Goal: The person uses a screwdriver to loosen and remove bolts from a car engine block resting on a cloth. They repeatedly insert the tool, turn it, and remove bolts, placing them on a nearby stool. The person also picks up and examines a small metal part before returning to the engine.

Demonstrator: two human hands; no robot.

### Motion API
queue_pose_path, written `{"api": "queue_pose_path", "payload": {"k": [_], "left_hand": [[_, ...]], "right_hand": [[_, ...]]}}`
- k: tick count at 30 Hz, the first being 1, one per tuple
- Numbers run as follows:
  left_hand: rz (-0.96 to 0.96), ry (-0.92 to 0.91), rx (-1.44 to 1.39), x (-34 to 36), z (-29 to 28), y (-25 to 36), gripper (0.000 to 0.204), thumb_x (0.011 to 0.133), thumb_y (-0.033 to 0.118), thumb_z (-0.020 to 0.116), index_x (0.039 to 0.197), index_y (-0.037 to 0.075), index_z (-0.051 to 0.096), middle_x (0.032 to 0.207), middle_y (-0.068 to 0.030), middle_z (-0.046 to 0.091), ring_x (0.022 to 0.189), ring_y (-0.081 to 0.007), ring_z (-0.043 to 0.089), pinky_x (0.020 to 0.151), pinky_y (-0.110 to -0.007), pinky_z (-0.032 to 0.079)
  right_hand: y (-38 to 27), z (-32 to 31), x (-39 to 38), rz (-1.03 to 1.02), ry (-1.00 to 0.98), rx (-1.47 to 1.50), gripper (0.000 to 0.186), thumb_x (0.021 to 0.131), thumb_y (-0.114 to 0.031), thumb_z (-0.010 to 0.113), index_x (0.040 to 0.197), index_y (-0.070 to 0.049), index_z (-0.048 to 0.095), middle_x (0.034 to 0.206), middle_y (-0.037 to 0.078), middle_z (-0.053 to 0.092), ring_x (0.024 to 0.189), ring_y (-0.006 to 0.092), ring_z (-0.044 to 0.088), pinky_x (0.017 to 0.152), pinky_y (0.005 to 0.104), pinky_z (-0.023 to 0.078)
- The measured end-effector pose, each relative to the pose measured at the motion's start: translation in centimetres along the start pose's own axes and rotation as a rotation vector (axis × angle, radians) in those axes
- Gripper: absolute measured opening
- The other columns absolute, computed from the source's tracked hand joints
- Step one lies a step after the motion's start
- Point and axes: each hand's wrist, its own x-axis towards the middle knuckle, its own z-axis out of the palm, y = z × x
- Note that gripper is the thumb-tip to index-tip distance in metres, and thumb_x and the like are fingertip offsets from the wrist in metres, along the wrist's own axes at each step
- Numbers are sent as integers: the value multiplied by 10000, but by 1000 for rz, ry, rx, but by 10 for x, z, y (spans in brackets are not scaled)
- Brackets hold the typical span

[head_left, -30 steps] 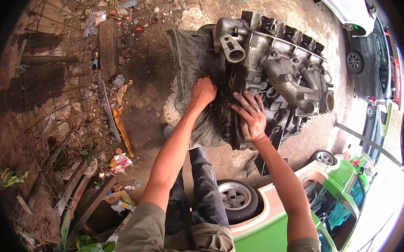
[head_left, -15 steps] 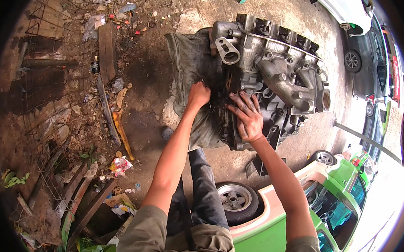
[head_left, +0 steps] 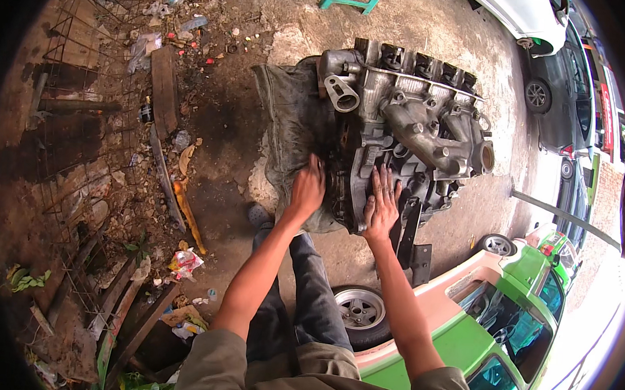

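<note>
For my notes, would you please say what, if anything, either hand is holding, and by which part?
The right hand lies on the engine, holding nothing visible; whether the left hand holds anything cannot be told.

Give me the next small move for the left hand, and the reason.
I'd probably ease the left hand slightly right, against the engine at its dark end: it is close beside that end, over the grey cloth, while the right hand lies open on the engine and could steady it. Whether the left already touches metal is unclear.
</note>
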Motion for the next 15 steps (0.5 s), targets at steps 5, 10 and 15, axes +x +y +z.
{"api": "queue_pose_path", "payload": {"k": [5,10,15], "left_hand": [[103,-14,-60,-70,9,-21,226,966,32,520,1176,-48,496,920,-289,655,798,-466,647,662,-510,511],[-79,100,-198,-72,15,-26,134,986,22,504,1116,-12,503,832,-220,653,769,-418,667,641,-445,515],[-328,116,-347,-24,-11,-19,76,991,12,495,1053,-33,493,791,-225,643,730,-407,668,617,-453,498]], "right_hand": [[4,4,0,-18,55,15,600,912,-224,358,1488,-76,435,1533,146,427,1449,337,353,1210,518,145],[4,5,-1,7,49,5,624,885,-213,363,1492,-84,433,1526,130,442,1445,321,366,1209,517,157],[3,6,0,1,56,-1,604,924,-269,313,1484,-81,441,1525,128,444,1446,320,364,1211,505,151]]}}
